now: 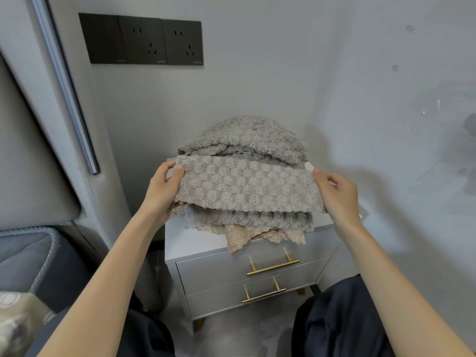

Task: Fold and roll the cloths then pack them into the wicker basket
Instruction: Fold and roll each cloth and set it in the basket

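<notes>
**Clerk:** Position of the task item?

**Inspector:** A grey waffle-textured cloth (247, 186) is at the centre of the frame, stretched out as a wide band between both hands. It is above the top of a grey nightstand (203, 243).

**Clerk:** Left hand?

**Inspector:** The left hand (164, 186) pinches the cloth's left end. The thumb is on top and the fingers are curled underneath.

**Clerk:** Right hand?

**Inspector:** The right hand (337, 191) pinches the right end between thumb and fingers. The edge of the cloth hides the fingertips.

**Clerk:** Other cloths?

**Inspector:** A heaped pile of grey cloths (247, 140) rises just behind the held band, toward the wall. Below the band a grey layer (249, 219) lies on the nightstand. A beige cloth (247, 235) sticks out from under that layer and hangs over the front edge.

**Clerk:** Surroundings?

**Inspector:** The nightstand has two drawers with brass handles (273, 265). A black socket panel (144, 41) is on the wall at upper left. A blue-grey cushion (25, 258) is at lower left. Dark trousers (342, 318) show at the bottom of the frame.
</notes>
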The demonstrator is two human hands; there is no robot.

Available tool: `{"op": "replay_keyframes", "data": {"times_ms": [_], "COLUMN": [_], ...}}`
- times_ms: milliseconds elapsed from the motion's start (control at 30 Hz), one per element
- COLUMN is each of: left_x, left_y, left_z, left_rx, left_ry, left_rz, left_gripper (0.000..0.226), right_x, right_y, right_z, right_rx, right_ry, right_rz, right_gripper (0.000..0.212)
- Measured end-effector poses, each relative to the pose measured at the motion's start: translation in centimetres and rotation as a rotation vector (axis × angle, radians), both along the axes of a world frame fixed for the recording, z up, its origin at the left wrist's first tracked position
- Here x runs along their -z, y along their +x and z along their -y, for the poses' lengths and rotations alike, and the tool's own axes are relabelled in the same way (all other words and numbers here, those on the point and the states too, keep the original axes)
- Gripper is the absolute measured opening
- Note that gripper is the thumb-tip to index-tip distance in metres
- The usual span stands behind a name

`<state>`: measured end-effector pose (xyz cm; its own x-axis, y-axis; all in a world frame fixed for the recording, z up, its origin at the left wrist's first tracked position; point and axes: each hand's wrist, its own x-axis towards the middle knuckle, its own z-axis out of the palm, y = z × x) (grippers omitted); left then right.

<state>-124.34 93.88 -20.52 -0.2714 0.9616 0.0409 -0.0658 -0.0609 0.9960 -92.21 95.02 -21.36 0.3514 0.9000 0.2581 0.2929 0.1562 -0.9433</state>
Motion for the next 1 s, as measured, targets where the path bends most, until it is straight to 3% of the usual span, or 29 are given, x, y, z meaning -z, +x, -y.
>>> {"op": "replay_keyframes", "data": {"times_ms": [133,333,467,567,700,767,900,1000], "left_x": [0.8,2.3,3.1,3.2,2.2,1.5,0.5,0.1], "left_y": [-0.5,-0.7,-0.6,-0.5,0.6,1.4,2.7,3.3], "left_z": [0.2,0.5,0.5,0.4,0.4,0.3,-0.3,-1.2], "left_rx": [-0.014,0.008,-0.009,-0.108,-0.243,-0.239,-0.095,0.037], "left_ry": [-0.026,-0.039,-0.087,-0.084,0.157,0.273,0.404,0.390], "left_rz": [-0.119,-0.361,-0.521,-0.682,-0.845,-0.875,-1.051,-1.114], "left_gripper": [0.026,0.016,0.029,0.042,0.044,0.044,0.040,0.039], "right_x": [1.3,2.0,2.6,2.6,2.1,1.8,0.9,0.5], "right_y": [0.0,0.0,-0.3,-0.5,-1.3,-1.6,-1.6,-1.5], "right_z": [0.5,0.8,0.8,0.5,0.0,-0.2,0.0,0.0], "right_rx": [-0.016,0.004,-0.015,-0.018,-0.121,-0.155,-0.182,-0.190], "right_ry": [-0.094,-0.132,-0.178,-0.214,-0.448,-0.493,-0.490,-0.398], "right_rz": [0.117,0.399,0.530,0.459,0.258,0.130,-0.151,-0.201], "right_gripper": [0.034,0.033,0.023,0.024,0.065,0.071,0.037,0.015]}}
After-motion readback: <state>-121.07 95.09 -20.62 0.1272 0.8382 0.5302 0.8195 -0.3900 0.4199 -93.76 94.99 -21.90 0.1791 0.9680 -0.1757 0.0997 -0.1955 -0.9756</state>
